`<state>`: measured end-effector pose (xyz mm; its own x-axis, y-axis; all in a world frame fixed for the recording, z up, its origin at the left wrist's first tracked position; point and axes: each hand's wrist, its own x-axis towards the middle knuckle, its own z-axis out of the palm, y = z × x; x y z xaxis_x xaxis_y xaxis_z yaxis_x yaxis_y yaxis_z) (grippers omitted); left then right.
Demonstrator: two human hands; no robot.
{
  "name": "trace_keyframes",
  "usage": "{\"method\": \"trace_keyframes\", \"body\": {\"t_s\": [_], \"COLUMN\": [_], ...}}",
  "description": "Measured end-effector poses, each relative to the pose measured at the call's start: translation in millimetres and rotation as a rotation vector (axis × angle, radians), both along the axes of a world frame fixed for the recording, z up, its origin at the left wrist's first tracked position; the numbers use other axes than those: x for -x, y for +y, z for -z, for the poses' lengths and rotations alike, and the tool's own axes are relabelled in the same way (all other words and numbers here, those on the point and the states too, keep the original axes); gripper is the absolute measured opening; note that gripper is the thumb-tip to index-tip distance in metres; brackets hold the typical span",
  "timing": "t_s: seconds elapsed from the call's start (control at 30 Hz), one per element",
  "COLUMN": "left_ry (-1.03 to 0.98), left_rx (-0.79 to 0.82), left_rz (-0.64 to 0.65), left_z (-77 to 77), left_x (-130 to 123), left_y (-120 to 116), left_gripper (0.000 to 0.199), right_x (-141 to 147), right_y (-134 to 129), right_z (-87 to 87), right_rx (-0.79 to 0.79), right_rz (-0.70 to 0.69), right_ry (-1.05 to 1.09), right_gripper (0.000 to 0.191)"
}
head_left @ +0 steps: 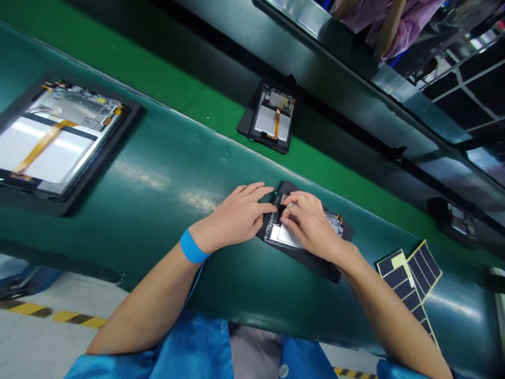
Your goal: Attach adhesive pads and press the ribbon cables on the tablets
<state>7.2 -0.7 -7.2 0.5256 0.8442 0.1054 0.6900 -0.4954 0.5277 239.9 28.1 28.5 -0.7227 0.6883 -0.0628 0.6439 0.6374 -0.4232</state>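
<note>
An opened tablet [275,233] lies on a black pad [323,267] in front of me, its white inner panel and circuit board partly showing. My left hand [239,217] rests at its left end, fingers stretched out and the index fingertip touching the edge. Bent over the tablet's middle, my right hand [313,223] has thumb and fingers pinched together close to a black strip [281,210]. What sits between those fingertips is hidden. A blue wrist band [193,246] with a cord is around my left wrist.
Another opened tablet [47,145] lies on a pad at the left. On the green belt [213,105] are a tablet [274,118] and, further right, another device [460,221]. Sheets of black stickers [408,279] lie at the right. A person in pink [414,23] is across the line.
</note>
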Motion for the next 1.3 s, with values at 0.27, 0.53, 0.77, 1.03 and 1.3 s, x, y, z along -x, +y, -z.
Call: {"method": "trace_keyframes", "body": {"t_s": [0.27,0.53,0.77,1.03,1.3], "left_ry": [0.007,0.064,0.073,0.074,0.063], "left_rx": [-0.009,-0.034,-0.014,0.000,0.010], "left_rz": [0.103,0.149,0.132,0.157,0.090], "left_z": [-8.0,-5.5,-3.9,-4.8,2.1], "left_x": [2,0,-1,0,1], "left_y": [-3,-6,-6,-6,-6], "left_gripper": [0.043,0.044,0.045,0.044,0.052], "right_x": [4,4,1,-13,-25], "right_y": [8,10,8,12,-51], "right_z": [-0.4,4.5,11.8,35.7,21.3], "right_rx": [-0.002,-0.045,-0.095,-0.095,-0.276], "right_rz": [0.001,-0.008,0.187,0.547,0.001], "right_ry": [-0.115,-0.111,-0.070,0.194,0.047], "right_gripper": [0.011,0.009,0.017,0.040,0.082]}}
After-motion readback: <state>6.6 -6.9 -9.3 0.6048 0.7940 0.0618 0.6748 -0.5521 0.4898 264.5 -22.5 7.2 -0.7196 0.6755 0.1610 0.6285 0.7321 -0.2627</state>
